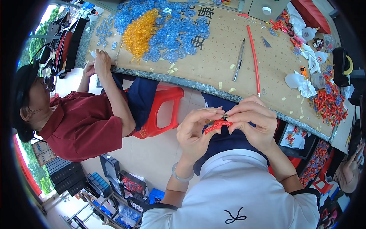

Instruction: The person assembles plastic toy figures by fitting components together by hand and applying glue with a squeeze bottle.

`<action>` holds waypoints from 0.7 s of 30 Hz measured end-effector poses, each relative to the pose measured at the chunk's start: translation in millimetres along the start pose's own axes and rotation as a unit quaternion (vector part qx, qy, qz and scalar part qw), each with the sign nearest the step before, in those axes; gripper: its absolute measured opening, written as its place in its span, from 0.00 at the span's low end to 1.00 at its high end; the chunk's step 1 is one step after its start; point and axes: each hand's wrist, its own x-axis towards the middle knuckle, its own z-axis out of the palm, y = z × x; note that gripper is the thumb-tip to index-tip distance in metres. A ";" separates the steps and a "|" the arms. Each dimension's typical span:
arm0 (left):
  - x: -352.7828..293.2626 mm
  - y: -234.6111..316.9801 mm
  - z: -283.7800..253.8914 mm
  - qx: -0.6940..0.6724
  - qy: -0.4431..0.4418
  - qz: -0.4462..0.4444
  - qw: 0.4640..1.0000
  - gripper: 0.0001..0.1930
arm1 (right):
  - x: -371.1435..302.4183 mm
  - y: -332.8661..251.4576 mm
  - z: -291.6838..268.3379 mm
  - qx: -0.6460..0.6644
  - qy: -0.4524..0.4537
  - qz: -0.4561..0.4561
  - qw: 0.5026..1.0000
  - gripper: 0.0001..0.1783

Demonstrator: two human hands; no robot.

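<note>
A small glossy red plastic piece (218, 125), bent and branching, is held between both hands just off the table's near edge. My left hand (195, 128) pinches its left end with thumb and fingers. My right hand (253, 120) grips the right end, thumb below and fingers above. Something small and dark, with a yellowish bit beside it, sits at the fingertips above the red piece; I cannot make out what it is.
The cardboard-covered table (225, 49) carries blue translucent pieces (171, 42), an orange-yellow heap (139, 32), tweezers (239, 59), a red rod (253, 61) and a red pile (331, 101). A co-worker in maroon (84, 118) sits left, beside a red stool (166, 110).
</note>
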 end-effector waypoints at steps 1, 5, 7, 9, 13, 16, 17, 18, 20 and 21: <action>-0.1 -1.8 -0.5 -0.033 -0.003 0.012 0.999 0.21 | -0.5 -0.4 0.8 -0.012 0.011 -0.015 1.000 0.10; -2.4 -2.1 -2.2 -0.065 0.003 -0.015 0.998 0.24 | -2.1 -1.9 1.8 -0.026 0.023 -0.032 0.999 0.11; 0.1 -3.6 -3.0 -0.067 0.005 -0.008 0.998 0.25 | -0.2 -2.5 0.5 -0.043 0.013 -0.037 0.998 0.12; 0.4 -5.4 -2.9 -0.069 0.003 -0.003 0.998 0.25 | -1.3 -1.6 0.7 -0.046 0.016 -0.038 0.998 0.13; 1.8 -8.3 -2.2 -0.054 0.010 0.008 0.998 0.25 | -1.6 -3.3 2.0 -0.048 0.015 -0.027 0.998 0.13; -0.5 -6.0 -2.0 -0.061 0.039 -0.052 0.996 0.27 | -0.7 -2.4 4.0 -0.052 0.013 -0.010 0.999 0.13; 0.3 -5.3 -0.4 -0.061 0.039 -0.053 0.996 0.27 | -0.9 -1.1 4.3 -0.057 0.016 -0.001 0.998 0.13; 1.6 -4.3 2.0 -0.060 0.054 -0.076 0.994 0.28 | -1.1 0.1 4.2 -0.058 0.017 0.000 0.998 0.13; 3.0 -2.6 3.9 -0.057 0.071 -0.098 0.991 0.28 | -0.8 1.7 4.7 -0.058 0.023 0.028 0.998 0.13; 3.4 -2.0 4.1 -0.056 0.073 -0.106 0.990 0.28 | -0.5 2.0 5.3 -0.058 0.023 0.028 0.998 0.13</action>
